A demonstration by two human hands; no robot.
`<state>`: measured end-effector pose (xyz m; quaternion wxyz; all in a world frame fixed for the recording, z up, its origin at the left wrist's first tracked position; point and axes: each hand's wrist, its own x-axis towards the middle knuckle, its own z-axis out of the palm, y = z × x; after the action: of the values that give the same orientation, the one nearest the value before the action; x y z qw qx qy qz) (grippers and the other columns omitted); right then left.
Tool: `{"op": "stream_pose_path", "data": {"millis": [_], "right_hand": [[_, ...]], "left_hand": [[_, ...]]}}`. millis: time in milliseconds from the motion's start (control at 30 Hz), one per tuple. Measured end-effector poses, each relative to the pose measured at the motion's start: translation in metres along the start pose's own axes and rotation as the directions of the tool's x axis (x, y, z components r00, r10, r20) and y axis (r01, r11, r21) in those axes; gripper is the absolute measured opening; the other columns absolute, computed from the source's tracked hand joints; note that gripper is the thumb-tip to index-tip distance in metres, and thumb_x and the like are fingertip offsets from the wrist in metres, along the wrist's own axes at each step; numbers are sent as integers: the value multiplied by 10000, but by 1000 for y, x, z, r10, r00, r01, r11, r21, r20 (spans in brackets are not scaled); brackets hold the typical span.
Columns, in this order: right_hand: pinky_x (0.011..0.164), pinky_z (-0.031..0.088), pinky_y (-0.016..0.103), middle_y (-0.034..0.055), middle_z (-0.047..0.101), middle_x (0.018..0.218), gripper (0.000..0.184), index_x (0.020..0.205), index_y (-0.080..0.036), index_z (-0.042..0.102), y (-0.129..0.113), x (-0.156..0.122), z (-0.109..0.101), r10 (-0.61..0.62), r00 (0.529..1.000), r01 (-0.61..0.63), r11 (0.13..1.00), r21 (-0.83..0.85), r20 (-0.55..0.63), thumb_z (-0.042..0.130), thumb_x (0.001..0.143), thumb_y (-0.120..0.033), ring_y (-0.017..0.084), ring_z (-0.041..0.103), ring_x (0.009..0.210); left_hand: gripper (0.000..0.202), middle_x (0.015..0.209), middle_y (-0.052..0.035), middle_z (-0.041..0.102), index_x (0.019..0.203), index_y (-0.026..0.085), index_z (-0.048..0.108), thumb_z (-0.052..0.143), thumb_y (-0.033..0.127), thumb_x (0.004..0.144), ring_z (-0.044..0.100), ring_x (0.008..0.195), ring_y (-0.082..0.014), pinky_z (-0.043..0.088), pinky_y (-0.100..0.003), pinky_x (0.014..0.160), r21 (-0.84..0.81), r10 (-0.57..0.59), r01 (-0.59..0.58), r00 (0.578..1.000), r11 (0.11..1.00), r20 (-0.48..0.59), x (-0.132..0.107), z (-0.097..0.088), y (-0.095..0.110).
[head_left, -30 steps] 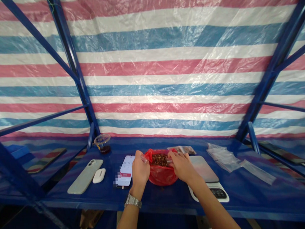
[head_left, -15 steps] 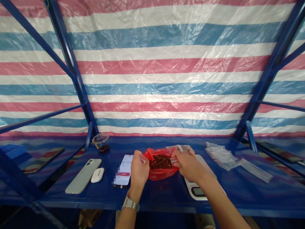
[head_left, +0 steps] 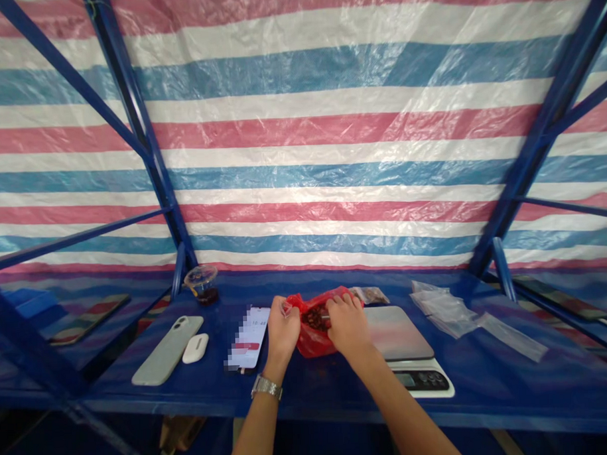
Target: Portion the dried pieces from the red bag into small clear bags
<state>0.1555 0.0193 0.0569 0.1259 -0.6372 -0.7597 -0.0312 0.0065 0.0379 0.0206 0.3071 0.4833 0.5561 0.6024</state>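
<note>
"What's different, right now?"

"My hands have drawn in! My left hand (head_left: 282, 333) and right hand (head_left: 347, 327) now sit close together over the red plastic bag (head_left: 312, 343), and my right hand has come off the digital kitchen scale (head_left: 399, 333), so its whole top shows."

"How's the bag looking?"

"Crumpled, its mouth gathered narrower than before, with brown chunks (head_left: 316, 318) showing inside. The mouth points up at me, and the bag runs longest left to right."

"Where is it?"

"On the blue tabletop (head_left: 339, 402), just left of the scale, beside the phone (head_left: 247, 337)."

"And your grip?"

"Left fingers closed, pinching a small clear plastic tab (head_left: 286, 309) at the mouth. Right fingers curled nearly shut at the rim, but I can't tell what they hold."
</note>
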Motion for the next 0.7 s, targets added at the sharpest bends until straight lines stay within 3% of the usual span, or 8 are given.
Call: {"op": "stream_pose_path", "data": {"millis": [167, 267, 433, 700], "right_hand": [[1051, 347, 418, 124, 743, 1151, 293, 1080, -162, 744, 4, 5, 11, 18, 999, -13, 989, 150, -27, 649, 810, -103, 300, 592, 1175], [1031, 356, 400, 76, 763, 1099, 270, 1059, -205, 750, 7, 5, 15, 21, 999, -12, 971, 241, -36, 659, 820, -121, 275, 596, 1139], [1012, 363, 409, 91, 721, 1154, 277, 1048, -204, 733, 8, 1, 19, -21, 994, 43, 977, 208, -104, 686, 791, -115, 299, 545, 1178], [1015, 366, 409, 86, 731, 1140, 229, 1059, -218, 735, 3, -4, 19, 38, 994, -10, 963, 270, -99, 650, 859, -144, 285, 564, 1171]], "left_hand": [[17, 658, 62, 529, 783, 209, 539, 551, 211, 771, 497, 610, -123, 391, -244, 607, -80, -101, 98, 994, 992, -34, 2, 0, -7], [79, 660, 63, 534, 803, 206, 550, 574, 258, 749, 494, 594, -119, 396, -241, 595, -136, -142, 136, 989, 981, -35, 1, -2, -8], [121, 657, 63, 527, 771, 208, 542, 592, 302, 714, 485, 579, -110, 391, -233, 572, -205, -155, 150, 988, 967, -8, -1, -2, -4], [136, 648, 69, 544, 768, 208, 555, 614, 302, 691, 472, 538, -95, 386, -225, 557, -256, -161, 169, 986, 952, 53, -4, -3, -2]]}}
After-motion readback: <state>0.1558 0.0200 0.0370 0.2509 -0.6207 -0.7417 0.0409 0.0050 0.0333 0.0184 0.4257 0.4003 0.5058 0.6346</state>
